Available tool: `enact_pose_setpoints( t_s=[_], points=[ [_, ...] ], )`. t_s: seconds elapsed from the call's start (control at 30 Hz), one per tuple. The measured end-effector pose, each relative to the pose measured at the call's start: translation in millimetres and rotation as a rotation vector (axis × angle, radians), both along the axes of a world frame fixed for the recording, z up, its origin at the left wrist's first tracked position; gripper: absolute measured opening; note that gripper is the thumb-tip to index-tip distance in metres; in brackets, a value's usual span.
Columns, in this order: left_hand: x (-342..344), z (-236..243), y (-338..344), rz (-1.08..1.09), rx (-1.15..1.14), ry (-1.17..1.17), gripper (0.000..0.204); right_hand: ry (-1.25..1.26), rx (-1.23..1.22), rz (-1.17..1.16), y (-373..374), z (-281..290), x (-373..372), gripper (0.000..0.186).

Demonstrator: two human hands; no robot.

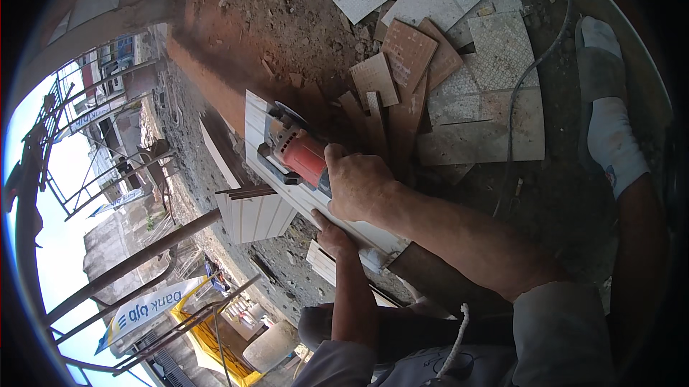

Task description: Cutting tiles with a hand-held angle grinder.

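My right hand (361, 185) is wrapped round the rear body of a red handheld power cutter (307, 158). Its round disc (288, 111) shows at the front, over the far part of a long white tile (373, 236). Whether the disc is spinning or biting into the tile, I cannot tell. Close below the tool, my left hand (334, 237) grips the tile's left edge, fingers bent over it. The tile slants from near my knees up and away to the left.
Grooved white tiles (255, 216) lie left of my hands. Patterned tiles (502, 50) and brown tile pieces (409, 53) are heaped on the dirt at the far right. A dark cable (511, 129) crosses them. My sock-clad foot (611, 132) is at the right; metal railings (136, 265) stand left.
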State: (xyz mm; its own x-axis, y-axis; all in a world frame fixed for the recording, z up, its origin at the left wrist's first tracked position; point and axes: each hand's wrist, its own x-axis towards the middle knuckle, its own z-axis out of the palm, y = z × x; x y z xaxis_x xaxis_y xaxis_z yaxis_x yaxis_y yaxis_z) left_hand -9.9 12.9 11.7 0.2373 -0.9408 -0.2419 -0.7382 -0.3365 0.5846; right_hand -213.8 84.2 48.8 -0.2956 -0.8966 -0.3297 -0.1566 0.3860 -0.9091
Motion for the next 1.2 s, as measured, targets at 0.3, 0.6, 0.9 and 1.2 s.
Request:
enact_pose_setpoints(
  t_s=[0.3, 0.6, 0.9, 1.2],
  points=[
    [13.0, -3.7, -10.7, 0.006, 0.088, -0.120, 0.073, -0.015, 0.006, 0.006, 4.4, 2.3, -0.3, 0.070],
    [16.9, -5.0, -11.9, -0.085, 0.105, -0.192, 0.052, -0.019, 0.006, 0.006, 7.4, 1.7, 1.2, 0.071],
    [28.5, -10.8, -18.0, -0.145, 0.139, -0.250, 0.051, -0.019, 0.017, 0.005, 11.0, -0.4, 4.4, 0.073],
    [15.5, -5.6, -12.8, -0.066, 0.083, -0.170, 0.061, -0.018, 0.029, 0.027, 11.6, 3.2, 1.8, 0.071]
  ],
)
